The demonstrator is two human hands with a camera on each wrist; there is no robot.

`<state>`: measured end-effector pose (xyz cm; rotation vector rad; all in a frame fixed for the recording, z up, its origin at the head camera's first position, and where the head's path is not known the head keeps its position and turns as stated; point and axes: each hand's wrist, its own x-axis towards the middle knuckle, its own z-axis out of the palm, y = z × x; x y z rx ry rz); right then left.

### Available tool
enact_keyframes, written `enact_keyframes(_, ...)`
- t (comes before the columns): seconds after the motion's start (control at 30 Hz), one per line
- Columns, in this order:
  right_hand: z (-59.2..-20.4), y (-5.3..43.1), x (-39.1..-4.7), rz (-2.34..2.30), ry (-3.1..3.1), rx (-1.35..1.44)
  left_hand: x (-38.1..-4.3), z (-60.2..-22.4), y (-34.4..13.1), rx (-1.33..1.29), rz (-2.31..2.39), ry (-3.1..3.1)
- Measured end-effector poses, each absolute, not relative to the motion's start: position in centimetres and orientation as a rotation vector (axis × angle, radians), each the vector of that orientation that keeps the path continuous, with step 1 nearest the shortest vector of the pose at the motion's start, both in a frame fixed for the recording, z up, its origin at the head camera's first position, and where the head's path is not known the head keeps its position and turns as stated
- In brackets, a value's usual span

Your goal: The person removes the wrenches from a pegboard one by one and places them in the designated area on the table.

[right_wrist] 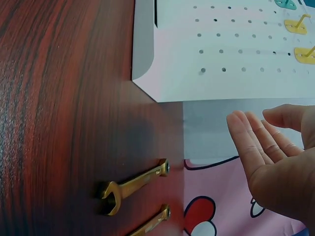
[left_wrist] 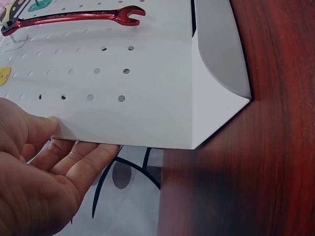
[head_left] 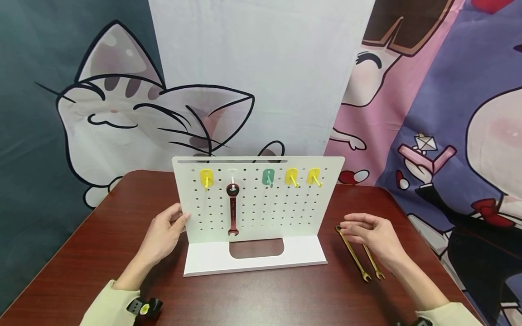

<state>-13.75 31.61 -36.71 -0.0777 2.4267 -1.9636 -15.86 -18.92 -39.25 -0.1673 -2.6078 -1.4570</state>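
A white pegboard stand (head_left: pixel 253 206) is upright on the table. My left hand (head_left: pixel 165 233) holds its left edge, thumb in front and fingers behind, as the left wrist view shows. A red combination wrench (head_left: pixel 233 210) hangs by its ring end from a white hook (head_left: pixel 232 174) on the board. My right hand (head_left: pixel 379 237) is held with relaxed fingers above two gold wrenches, touching nothing in the right wrist view. The left gold wrench (head_left: pixel 354 254) and the right gold wrench (head_left: pixel 373 262) lie side by side, the latter partly hidden by the hand.
Along the board's top row are a yellow hook (head_left: pixel 206 178) at left, a green hook (head_left: pixel 268 177) and two more yellow hooks at right. The dark red wooden table (head_left: pixel 253 294) lies below. A printed cartoon cloth (head_left: pixel 261 54) hangs behind.
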Motion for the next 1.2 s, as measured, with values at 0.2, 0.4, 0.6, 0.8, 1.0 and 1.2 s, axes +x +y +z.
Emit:
enact_keyframes(0.2,-36.4,31.0,-13.4,-1.964,2.445,-0.123,-15.8,-39.2,-18.9,-0.167,-1.446,-2.612)
enact_keyframes(0.4,-36.3,30.1,-13.2,-1.985,2.449,-0.174,-15.8,-39.1,-18.9,-0.165,-1.440,-2.616)
enact_keyframes(0.6,-36.1,29.3,-13.1,-1.990,2.478,-0.239,-15.8,-39.1,-18.9,-0.170,-1.431,-2.615)
enact_keyframes(0.8,-35.8,28.2,-13.0,-2.031,2.462,-0.328,-15.8,-39.1,-19.0,-0.166,-1.429,-2.619)
enact_keyframes(1.0,-35.7,27.4,-13.1,-2.091,2.413,-0.402,-15.8,-39.2,-19.0,-0.173,-1.438,-2.614)
enact_keyframes(1.2,-35.3,26.2,-12.8,-2.134,2.377,-0.353,-15.8,-39.2,-19.0,-0.177,-1.455,-2.609)
